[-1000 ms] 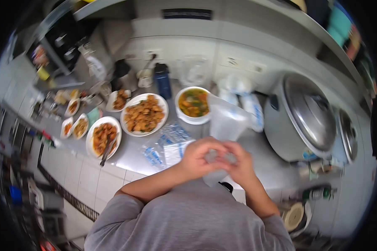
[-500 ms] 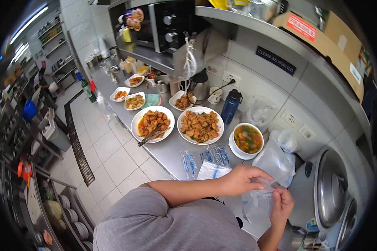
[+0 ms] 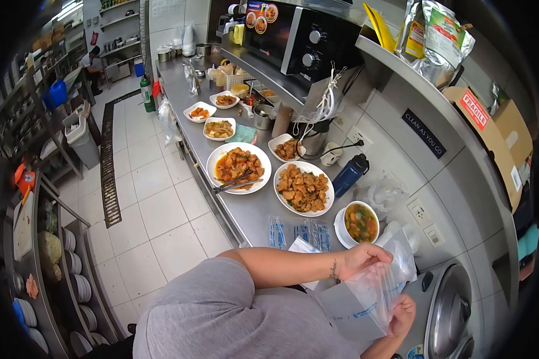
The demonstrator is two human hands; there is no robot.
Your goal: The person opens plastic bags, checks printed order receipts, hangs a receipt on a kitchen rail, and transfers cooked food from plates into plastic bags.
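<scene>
A clear plastic bag [image 3: 362, 302] with blue print is stretched between my two hands. My left hand [image 3: 365, 261] has its fingers closed on the bag's upper edge. Lower down on the right, my right hand [image 3: 402, 315] pinches the bag's other side. Just beyond my left hand stands a white bowl of soup [image 3: 360, 222]. Flat printed plastic bags [image 3: 310, 234] and a folded white packet [image 3: 303, 246] lie on the steel counter [image 3: 251, 221] beside my left forearm.
Plates of fried meat [image 3: 304, 188] and saucy meat with tongs [image 3: 241, 167] stand farther left, near smaller dishes. A blue bottle [image 3: 351, 175] is by the wall. At the right is a large lidded pot [image 3: 449, 314]. A person [image 3: 92, 69] is far off, upper left.
The view has swung left, showing more of the aisle and microwave. My hands have moved apart, and the bag between them is spread wider.
</scene>
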